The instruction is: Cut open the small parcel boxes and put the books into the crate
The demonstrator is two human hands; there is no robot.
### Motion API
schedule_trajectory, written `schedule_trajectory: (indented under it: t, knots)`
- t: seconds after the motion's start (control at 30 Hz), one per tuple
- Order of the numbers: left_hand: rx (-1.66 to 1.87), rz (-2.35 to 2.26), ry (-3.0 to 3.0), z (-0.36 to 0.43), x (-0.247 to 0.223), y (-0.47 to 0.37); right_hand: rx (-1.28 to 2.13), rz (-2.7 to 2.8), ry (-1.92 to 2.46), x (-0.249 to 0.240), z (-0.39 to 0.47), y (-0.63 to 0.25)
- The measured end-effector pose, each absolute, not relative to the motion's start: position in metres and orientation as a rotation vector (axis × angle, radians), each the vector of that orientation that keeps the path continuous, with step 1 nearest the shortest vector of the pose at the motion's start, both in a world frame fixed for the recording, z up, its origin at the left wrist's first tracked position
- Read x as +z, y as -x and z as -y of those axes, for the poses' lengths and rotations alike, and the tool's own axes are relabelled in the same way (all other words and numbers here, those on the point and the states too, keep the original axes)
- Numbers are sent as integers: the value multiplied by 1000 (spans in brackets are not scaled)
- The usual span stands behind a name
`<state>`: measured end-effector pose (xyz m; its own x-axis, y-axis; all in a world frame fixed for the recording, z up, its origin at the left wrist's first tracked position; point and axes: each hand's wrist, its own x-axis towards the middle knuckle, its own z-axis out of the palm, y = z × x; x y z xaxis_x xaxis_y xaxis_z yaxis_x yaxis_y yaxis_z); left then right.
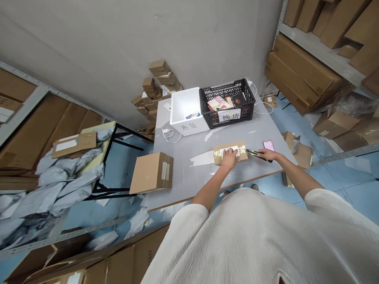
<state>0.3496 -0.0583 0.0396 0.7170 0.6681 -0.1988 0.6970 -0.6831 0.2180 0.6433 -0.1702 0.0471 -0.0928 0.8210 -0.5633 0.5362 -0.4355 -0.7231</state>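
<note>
A small cardboard box [218,159] with a white label and shiny yellowish tape lies on the grey table [183,173]. My left hand [230,158] presses on its top, fingers resting over the label. In my right hand [267,154] is a black and yellow utility knife [257,155], its tip at the right end of the box. Whether the blade touches the tape is too small to make out. A pink-screened phone [269,145] lies just beyond my right hand.
Behind stand a white bin [192,128] and a black plastic crate [227,118] holding flat packets. A larger carton [151,172] sits at the table's left edge. Grey mailing bags [59,185] pile up at left. Big cartons [299,79] fill the right shelf. White cables [263,113] trail beside the crate.
</note>
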Motion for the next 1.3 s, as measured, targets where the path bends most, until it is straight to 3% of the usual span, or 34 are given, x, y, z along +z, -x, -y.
schedule_trajectory:
  t: [0.37,0.7,1.13,1.3]
  knots:
    - [-122,-1087,-2645,62,42,-347,1755,1136,1679,22,191,-642]
    - [-125,-1080,-2714,65,38,-346,1492,1313,1806,22,175,-629]
    - [-167,-1117,-2652,64,40,-348,1789,1272,1708,36,180,-644]
    - [-209,-1095,-2658,51,42,-352,1643,1239,1737,35,192,-653]
